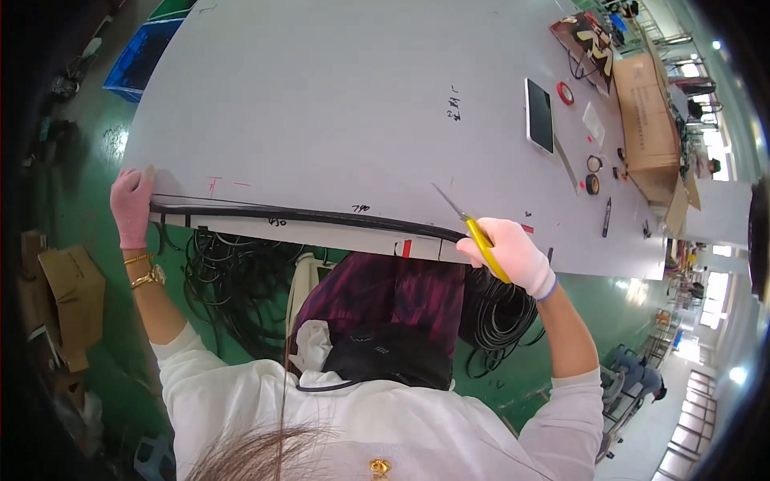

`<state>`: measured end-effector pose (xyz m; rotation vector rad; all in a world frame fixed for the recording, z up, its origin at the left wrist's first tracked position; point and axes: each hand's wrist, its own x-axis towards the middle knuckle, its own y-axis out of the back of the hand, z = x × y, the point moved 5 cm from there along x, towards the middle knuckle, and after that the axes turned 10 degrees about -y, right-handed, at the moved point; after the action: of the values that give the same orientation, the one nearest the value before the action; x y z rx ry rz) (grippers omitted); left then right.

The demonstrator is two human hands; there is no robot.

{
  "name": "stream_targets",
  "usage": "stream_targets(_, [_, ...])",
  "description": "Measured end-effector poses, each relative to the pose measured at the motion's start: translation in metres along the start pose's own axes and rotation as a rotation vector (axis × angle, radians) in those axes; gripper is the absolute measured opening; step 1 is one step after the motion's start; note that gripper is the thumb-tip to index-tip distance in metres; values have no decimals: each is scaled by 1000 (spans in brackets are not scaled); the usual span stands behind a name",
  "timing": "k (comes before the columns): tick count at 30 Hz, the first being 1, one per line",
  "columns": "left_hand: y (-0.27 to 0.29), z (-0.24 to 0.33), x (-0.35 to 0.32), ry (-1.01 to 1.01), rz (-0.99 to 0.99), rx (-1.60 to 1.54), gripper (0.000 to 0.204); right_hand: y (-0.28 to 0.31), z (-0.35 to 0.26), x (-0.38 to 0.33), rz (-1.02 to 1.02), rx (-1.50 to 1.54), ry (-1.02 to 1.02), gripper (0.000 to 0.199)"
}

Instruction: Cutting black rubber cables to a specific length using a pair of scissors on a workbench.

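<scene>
A bundle of black cable [321,216] runs along the near edge of the grey-white table [321,104], parallel to that edge. At the table's left corner, my left hand [131,200], in a pink glove, is closed around the cable's left end. My right hand [517,255], in a pale pink glove, grips yellow-handled scissors [486,244]. Their slim pointed blades aim away to the upper left, above the tabletop. The cable's right end reaches the fingers of my right hand, and whether they pinch it too is hidden.
Coils of black cable [228,280] hang below the table, with another coil [501,321] to the right. On the table's right lie a tablet [540,116], red tape [565,94], black tape [592,184], a pen [607,216] and a cardboard box [642,112]. A blue crate [140,60] stands far left.
</scene>
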<state>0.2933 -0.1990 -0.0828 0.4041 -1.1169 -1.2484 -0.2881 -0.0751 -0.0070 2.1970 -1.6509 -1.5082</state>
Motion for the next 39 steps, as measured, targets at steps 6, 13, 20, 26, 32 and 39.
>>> stream_targets(6, [3, 9, 4, 13, 22, -12, 44, -9, 5, 2, 265, -331, 149, 36])
stream_targets(13, [4, -2, 2, 0, -2, 24, 44, -12, -5, -17, 286, -138, 343, 27])
stream_targets(20, [1, 1, 2, 13, -4, 12, 43, -13, -4, -11, -60, 309, -98, 22])
stream_targets(26, [3, 0, -1, 53, 2, -21, 42, -9, -9, 16, 109, -357, 57, 32])
stream_targets(32, [4, -2, -1, 43, 8, -38, 41, -7, -19, 21, 85, -426, -16, 36])
stream_targets(39, [0, -7, -2, 34, -5, -28, 41, -11, -8, 27, 129, -576, -68, 39])
